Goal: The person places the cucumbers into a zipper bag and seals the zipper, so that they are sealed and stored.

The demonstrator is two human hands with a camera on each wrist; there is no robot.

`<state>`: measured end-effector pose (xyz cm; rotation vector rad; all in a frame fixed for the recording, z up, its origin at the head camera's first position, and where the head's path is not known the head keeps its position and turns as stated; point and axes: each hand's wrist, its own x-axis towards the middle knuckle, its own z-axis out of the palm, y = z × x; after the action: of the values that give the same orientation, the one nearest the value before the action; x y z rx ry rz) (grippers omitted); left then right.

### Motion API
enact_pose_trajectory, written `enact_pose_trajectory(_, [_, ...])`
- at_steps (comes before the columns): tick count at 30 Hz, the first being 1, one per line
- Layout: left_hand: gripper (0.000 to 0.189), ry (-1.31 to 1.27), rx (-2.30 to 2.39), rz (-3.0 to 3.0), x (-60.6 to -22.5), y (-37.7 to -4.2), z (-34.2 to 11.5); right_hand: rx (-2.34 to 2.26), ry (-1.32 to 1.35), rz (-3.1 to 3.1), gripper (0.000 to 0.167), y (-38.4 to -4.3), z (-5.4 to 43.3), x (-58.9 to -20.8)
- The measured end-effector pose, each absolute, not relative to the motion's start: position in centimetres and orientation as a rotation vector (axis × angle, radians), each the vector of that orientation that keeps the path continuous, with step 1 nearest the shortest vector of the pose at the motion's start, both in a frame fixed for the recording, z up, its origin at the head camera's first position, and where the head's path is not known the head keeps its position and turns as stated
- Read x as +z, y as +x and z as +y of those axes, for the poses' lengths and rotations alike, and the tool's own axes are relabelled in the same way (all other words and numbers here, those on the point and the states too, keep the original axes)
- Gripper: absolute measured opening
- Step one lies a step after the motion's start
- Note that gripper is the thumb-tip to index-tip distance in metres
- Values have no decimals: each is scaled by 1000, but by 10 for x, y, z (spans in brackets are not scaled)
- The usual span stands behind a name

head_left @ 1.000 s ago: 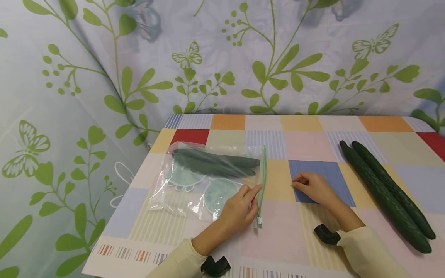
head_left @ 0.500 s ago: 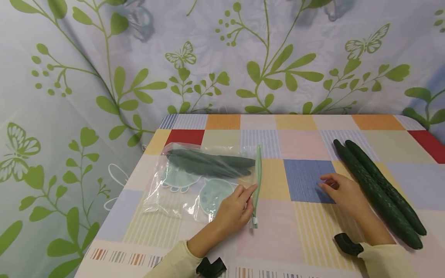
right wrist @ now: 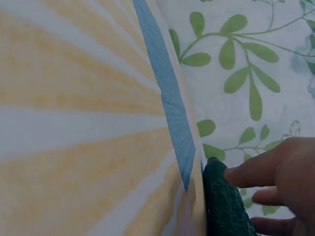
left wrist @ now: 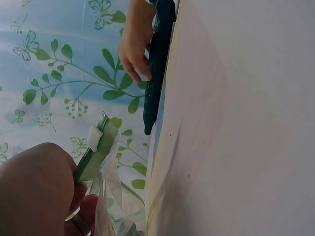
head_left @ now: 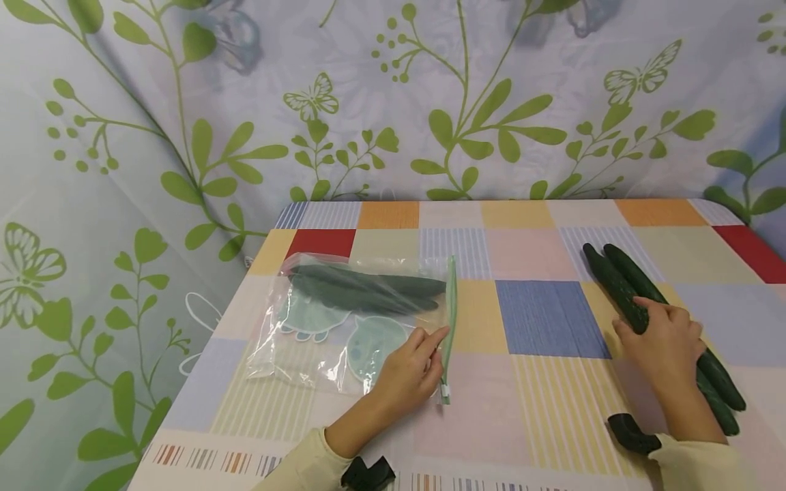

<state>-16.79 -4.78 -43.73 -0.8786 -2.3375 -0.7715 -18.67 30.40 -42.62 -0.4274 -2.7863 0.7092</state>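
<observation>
A clear zip bag with a green zip strip lies on the table at left, and several cucumbers show through its plastic. At its right side my left hand pinches the bag's opening just beside the strip. The left wrist view shows a white slider at the strip's end. Two loose cucumbers lie side by side, slanting, on the right. Over their middle is my right hand, fingers extended across them and thumb at the near cucumber's side.
A patchwork-patterned cloth covers the table. Behind it hangs a leaf-print curtain. A white cord loop sits by the table's left edge. Black wrist mounts are worn at both cuffs.
My right hand has moved right from the blue square, past the gap, and onto the loose cucumbers. The left hand keeps its pinch on the bag. The head view has shifted slightly right.
</observation>
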Motion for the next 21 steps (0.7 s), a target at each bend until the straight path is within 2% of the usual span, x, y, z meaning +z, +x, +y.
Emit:
enact_pose_trajectory(10, [39,-891,-787,-2337,-437,-168,-47,595,-496,-2983,75,-184,318,-427])
enact_pose_trajectory(17, [39,-883,-791,-2345,-437,-167,-48,490,-528,-3046,64,-185,317,-424])
enact_pose_trajectory(21, [39,-880,-801,-2353,-435,-167,-48,493,-513,-3102,65,-185,318,-422])
